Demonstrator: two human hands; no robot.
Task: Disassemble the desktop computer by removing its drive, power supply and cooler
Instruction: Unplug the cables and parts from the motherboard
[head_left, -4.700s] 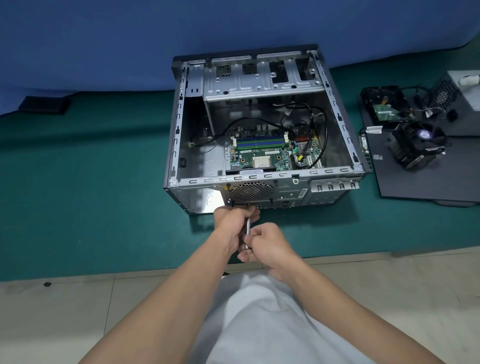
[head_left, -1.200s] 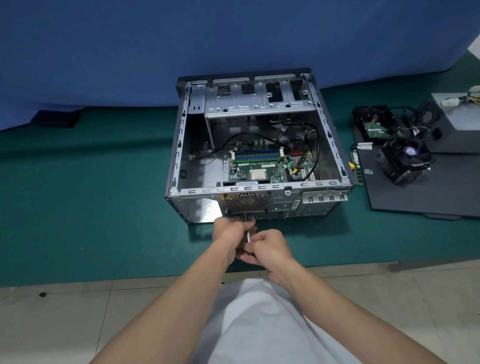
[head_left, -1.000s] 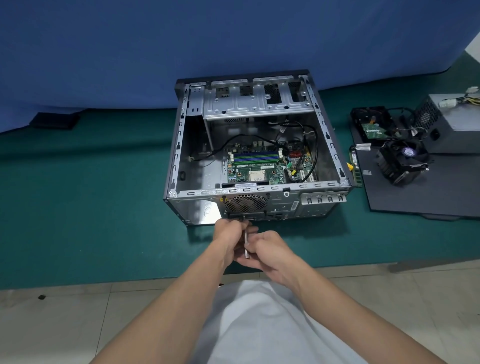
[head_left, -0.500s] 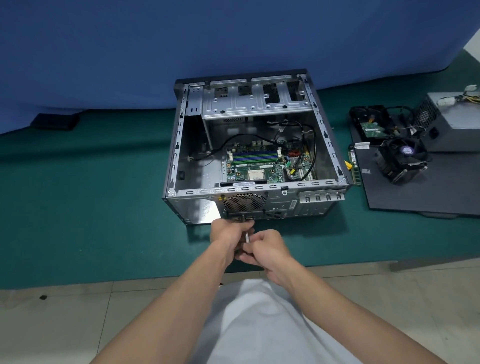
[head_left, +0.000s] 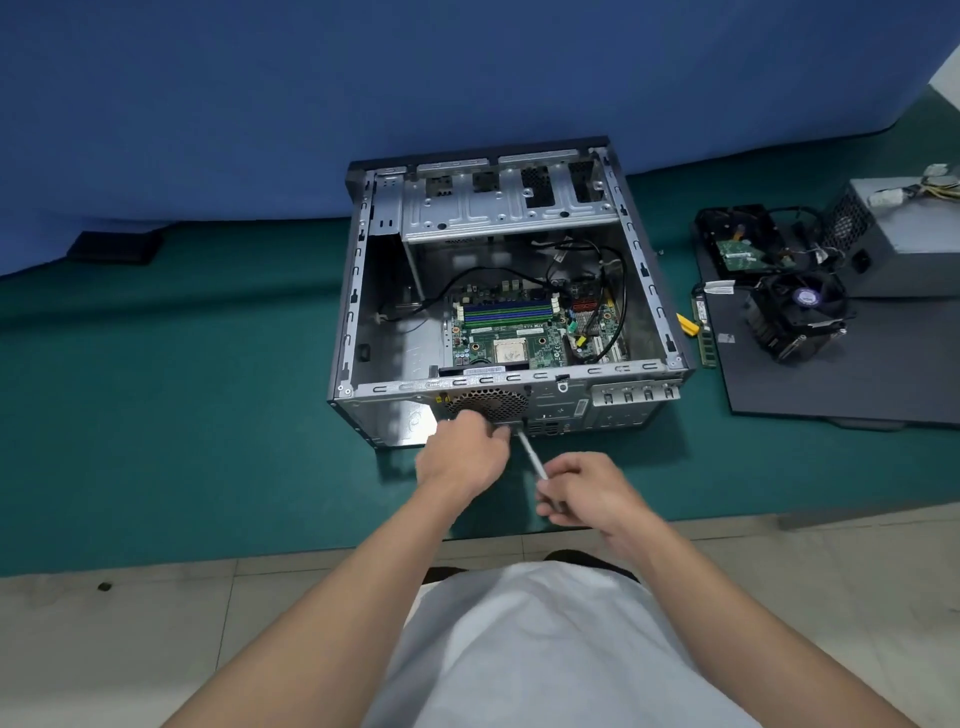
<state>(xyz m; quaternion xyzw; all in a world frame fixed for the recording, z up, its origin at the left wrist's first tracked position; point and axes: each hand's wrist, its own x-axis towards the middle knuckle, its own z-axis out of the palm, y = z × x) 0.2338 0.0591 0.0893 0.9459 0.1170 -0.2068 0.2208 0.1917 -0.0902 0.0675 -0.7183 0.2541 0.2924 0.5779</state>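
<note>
Desktop computer case: grey steel tower lying on its side on a green mat before a blue backdrop, open side up, rear panel turned toward the person. Interior: bare drive cage along the far edge; green motherboard flat on the bottom, its processor socket exposed, blue memory slots above it, and loose black cables looped across the right half. Rear panel: round perforated fan grille and a row of slot covers at the right. Dark side panel: lay flat on the mat to the right of the case, apart from it, and carried the removed parts. Power supply: grey box at the panel's far right corner, wires trailing from its top. Cooler: black finned block with fan uppermost, near the panel's middle. Drive: black, circuit board up, behind the cooler. Left hand: knuckles up, fingers bunched against the rear panel just below the grille, where the tool tip met it; what they pinched could not be told. Right hand: fingers curled, pinching the near end of the screwdriver. Screwdriver: thin silver shaft slanting up and left to the rear panel. Memory stick: green strip at the panel's left edge.
</note>
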